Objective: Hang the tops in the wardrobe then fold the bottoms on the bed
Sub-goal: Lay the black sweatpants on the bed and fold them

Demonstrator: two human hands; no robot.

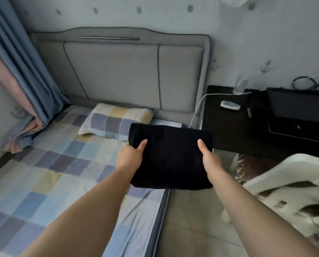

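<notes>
garment (170, 158): black, folded into a flat rectangle, left end rolled over; type not readable.
position: held in the air above the bed's (62, 164) right edge, part over the mattress, part over the floor (190, 219).
left hand (130, 157): grips the garment's left edge, thumb on top, fingers hidden beneath.
right hand (210, 161): grips the right edge, thumb on top pointing away, fingers hidden beneath.
arms: both stretched forward, roughly parallel.
bed: checked sheet, bare surface left of the garment; pillow (116, 121) at the headboard (118, 69), just beyond the garment.
right side: dark nightstand (234, 132) near the garment's far right corner; white chair (284, 182) at the right, floor strip between it and the bed.
</notes>
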